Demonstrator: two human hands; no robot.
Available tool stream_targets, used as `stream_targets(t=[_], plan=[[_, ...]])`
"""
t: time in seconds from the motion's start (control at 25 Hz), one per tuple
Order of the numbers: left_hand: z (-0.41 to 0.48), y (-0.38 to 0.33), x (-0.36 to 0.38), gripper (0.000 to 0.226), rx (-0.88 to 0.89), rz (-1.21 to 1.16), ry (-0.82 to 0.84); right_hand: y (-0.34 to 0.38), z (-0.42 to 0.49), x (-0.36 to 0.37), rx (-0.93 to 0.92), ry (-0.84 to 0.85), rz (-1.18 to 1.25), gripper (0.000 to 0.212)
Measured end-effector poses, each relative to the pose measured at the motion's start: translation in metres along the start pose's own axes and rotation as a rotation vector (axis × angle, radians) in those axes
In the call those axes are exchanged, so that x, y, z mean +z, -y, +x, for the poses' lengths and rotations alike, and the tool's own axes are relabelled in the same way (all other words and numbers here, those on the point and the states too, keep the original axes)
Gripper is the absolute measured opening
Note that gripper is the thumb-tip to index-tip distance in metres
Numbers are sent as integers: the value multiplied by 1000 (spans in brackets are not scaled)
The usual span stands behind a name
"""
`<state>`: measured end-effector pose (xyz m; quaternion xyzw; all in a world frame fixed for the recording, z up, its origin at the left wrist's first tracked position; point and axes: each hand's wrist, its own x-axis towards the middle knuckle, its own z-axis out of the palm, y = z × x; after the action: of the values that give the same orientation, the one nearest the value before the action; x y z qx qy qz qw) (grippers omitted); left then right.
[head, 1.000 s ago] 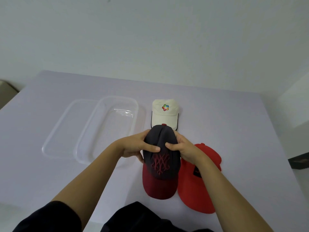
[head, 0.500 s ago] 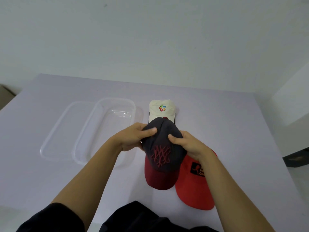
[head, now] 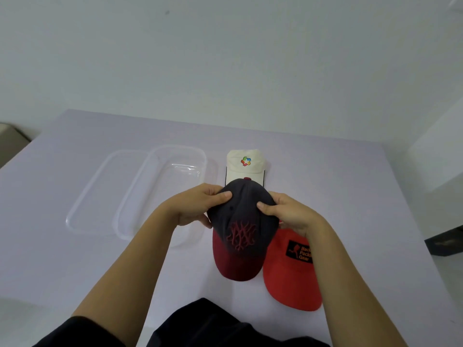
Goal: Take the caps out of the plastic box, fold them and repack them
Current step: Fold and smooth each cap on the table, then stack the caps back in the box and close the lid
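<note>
The dark cap with the maroon brim [head: 241, 231] is sitting around the middle of the worktop [head: 350, 191], brim pointing at the near edge. I can't tell if it's actually resting on the surface. Both hands are gripping its crown: the left hand [head: 195, 207] is pinching the left side with the thumb on top, and the right hand [head: 290, 212] is doing the same on the right. A red cap [head: 292, 279] is lying just beside it on the right. A white cap [head: 246, 162] is lying right behind it, toward the far edge. The clear plastic box [head: 180, 147] is sitting left of the caps, with its lid [head: 95, 186] lying against its left side.
</note>
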<state>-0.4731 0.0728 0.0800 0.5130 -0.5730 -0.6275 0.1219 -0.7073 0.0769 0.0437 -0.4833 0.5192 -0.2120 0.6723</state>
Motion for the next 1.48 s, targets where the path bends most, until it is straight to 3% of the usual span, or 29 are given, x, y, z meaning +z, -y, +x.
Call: stream_targets(t=[0.16, 0.28, 0.56, 0.76, 0.88, 1.0, 1.08, 1.16, 1.28, 1.48], plan=[[-2, 5, 4, 34, 47, -252, -123, -13, 15, 22, 61, -178, 503, 40], [-3, 18, 0, 35, 31, -359, -137, -11, 22, 43, 80, -332, 576, 40], [-25, 14, -56, 15, 27, -174, -35, 24, 32, 94, -88, -337, 478, 30], [-49, 20, -126, 28, 7, -93, -55, 57, 56, 137, -145, -347, 224, 32], [-55, 31, -164, 35, 9, -88, -70, 55, 71, 157, -141, -473, 151, 37], [-44, 45, -194, 28, 9, -85, -97, 19, 81, 183, 13, -580, -58, 36], [-30, 55, -205, 22, -7, -76, -110, -8, 86, 203, 199, -511, -142, 52], [-13, 67, -211, 25, -48, -36, -90, -26, 96, 222, 290, -486, -174, 51], [11, 88, -209, 31, -128, 20, -7, -36, 107, 240, 255, -587, -236, 28], [34, 117, -198, 49, -231, 31, -21, -39, 110, 246, 246, -631, -262, 30]])
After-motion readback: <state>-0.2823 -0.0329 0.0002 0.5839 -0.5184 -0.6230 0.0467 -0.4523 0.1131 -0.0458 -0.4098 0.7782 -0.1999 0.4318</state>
